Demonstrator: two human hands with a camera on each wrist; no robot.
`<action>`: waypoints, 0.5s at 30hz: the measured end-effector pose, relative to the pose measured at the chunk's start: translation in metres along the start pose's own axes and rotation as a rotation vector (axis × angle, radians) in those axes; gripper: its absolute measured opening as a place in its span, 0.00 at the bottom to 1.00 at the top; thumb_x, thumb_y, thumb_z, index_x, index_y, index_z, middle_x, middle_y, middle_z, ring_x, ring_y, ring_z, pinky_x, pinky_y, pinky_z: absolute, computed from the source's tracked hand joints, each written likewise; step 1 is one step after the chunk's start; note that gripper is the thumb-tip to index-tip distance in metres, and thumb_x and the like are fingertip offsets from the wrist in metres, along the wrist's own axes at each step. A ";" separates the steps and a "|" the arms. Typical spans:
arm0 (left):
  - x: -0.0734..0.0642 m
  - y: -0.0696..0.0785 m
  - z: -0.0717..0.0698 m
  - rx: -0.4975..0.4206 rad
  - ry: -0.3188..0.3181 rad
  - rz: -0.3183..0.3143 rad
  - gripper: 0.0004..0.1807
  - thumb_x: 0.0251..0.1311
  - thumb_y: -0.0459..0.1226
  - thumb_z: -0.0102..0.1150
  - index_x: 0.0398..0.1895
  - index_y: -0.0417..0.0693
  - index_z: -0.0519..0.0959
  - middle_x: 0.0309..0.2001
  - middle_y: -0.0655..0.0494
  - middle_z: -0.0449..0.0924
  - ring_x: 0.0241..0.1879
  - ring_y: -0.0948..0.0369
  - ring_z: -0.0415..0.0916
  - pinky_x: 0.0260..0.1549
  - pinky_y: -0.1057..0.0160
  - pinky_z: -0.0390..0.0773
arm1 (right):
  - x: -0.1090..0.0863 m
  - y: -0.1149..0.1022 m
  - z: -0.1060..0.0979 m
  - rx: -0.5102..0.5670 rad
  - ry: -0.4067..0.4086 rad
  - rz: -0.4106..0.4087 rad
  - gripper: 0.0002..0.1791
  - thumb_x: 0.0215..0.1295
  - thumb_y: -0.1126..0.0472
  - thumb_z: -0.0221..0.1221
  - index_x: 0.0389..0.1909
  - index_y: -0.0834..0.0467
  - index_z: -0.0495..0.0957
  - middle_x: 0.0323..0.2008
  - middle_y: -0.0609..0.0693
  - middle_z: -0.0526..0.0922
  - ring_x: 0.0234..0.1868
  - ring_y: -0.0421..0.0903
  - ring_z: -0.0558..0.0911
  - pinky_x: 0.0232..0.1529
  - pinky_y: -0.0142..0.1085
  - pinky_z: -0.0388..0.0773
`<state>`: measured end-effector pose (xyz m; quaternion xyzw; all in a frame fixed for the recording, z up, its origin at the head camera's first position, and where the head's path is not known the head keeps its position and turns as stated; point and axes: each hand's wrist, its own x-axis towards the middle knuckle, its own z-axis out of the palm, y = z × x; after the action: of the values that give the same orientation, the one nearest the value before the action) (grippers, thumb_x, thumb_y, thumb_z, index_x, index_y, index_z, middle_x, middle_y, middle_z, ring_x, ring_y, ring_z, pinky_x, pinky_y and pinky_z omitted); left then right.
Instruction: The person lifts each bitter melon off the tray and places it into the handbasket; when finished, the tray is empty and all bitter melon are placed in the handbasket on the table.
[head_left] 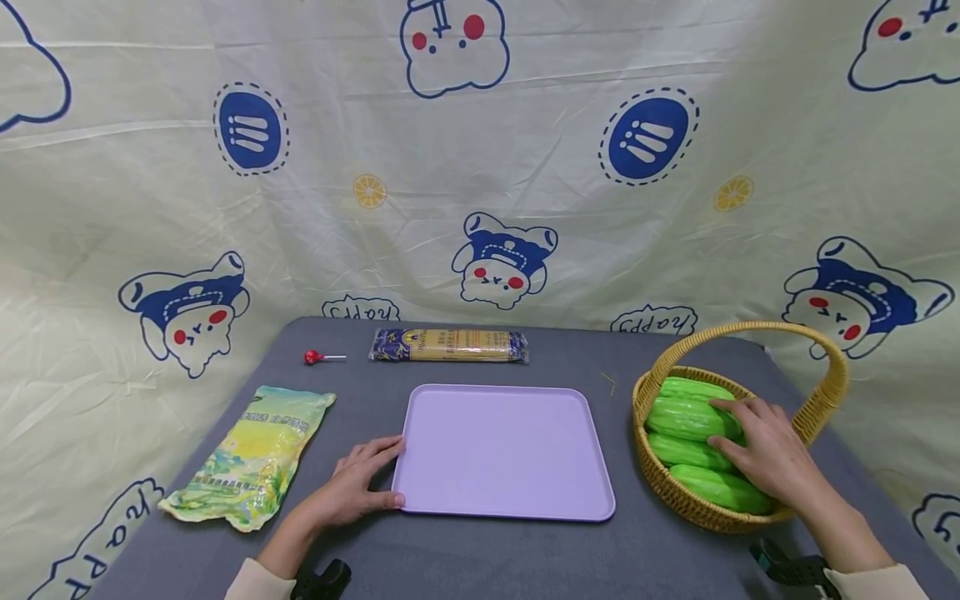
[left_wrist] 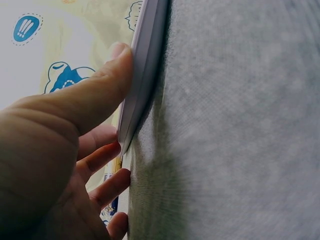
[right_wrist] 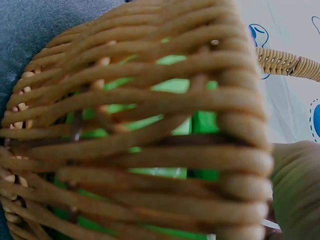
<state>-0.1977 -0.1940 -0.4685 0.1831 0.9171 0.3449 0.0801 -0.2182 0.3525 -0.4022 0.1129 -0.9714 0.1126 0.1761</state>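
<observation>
My left hand (head_left: 360, 482) rests against the left edge of a lilac tray (head_left: 502, 454). Its thumb and fingers are spread along the tray's side, the thumb pressing the rim in the left wrist view. My right hand (head_left: 768, 450) reaches into a woven wicker basket (head_left: 675, 500). Several glossy, bright green cucumbers (head_left: 693, 454) lie stacked in it. Thumb and index finger straddle the right end of the second cucumber (head_left: 686, 418) from the back. In the right wrist view the basket wall (right_wrist: 150, 115) hides most of the hand and the cucumbers.
A yellow-green printed bag (head_left: 251, 458) lies left of the tray. Behind the tray are a packet of noodles (head_left: 465, 345) and a red lollipop (head_left: 313, 357). The basket's tall arched handle (head_left: 750, 327) rises around the right hand. A printed cloth hangs behind the grey table (head_left: 495, 558).
</observation>
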 end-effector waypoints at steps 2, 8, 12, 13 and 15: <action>0.000 0.000 0.000 0.002 0.002 0.002 0.43 0.51 0.52 0.65 0.70 0.48 0.62 0.70 0.48 0.58 0.65 0.46 0.55 0.55 0.37 0.52 | 0.000 0.000 0.000 0.005 -0.003 0.001 0.28 0.52 0.62 0.67 0.55 0.66 0.72 0.45 0.68 0.72 0.45 0.64 0.67 0.43 0.58 0.63; 0.000 0.000 0.000 0.008 0.007 0.007 0.43 0.51 0.52 0.65 0.69 0.48 0.62 0.70 0.48 0.59 0.65 0.46 0.56 0.55 0.37 0.52 | -0.001 0.001 -0.001 0.012 -0.017 0.009 0.28 0.53 0.62 0.66 0.55 0.65 0.72 0.45 0.67 0.72 0.45 0.64 0.68 0.42 0.59 0.64; -0.001 -0.001 0.000 0.006 0.015 0.006 0.43 0.51 0.51 0.66 0.69 0.47 0.63 0.70 0.48 0.59 0.64 0.46 0.56 0.54 0.37 0.52 | 0.000 0.001 0.000 0.015 -0.023 0.022 0.28 0.53 0.61 0.66 0.55 0.65 0.72 0.46 0.68 0.72 0.45 0.64 0.68 0.42 0.59 0.64; -0.001 -0.001 0.001 0.006 0.016 0.005 0.43 0.51 0.51 0.66 0.69 0.47 0.63 0.70 0.48 0.59 0.64 0.46 0.56 0.55 0.36 0.52 | 0.000 0.001 0.000 0.019 -0.024 0.026 0.28 0.53 0.61 0.66 0.55 0.65 0.72 0.46 0.68 0.72 0.45 0.64 0.68 0.42 0.59 0.64; -0.002 0.000 0.001 0.004 0.016 0.005 0.43 0.51 0.51 0.66 0.69 0.47 0.63 0.70 0.47 0.59 0.64 0.46 0.56 0.55 0.36 0.52 | 0.000 0.001 0.000 0.027 -0.026 0.030 0.28 0.53 0.62 0.66 0.55 0.65 0.72 0.47 0.69 0.71 0.46 0.65 0.67 0.43 0.60 0.63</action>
<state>-0.1961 -0.1945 -0.4692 0.1827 0.9180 0.3446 0.0717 -0.2180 0.3533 -0.4025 0.1021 -0.9736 0.1270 0.1600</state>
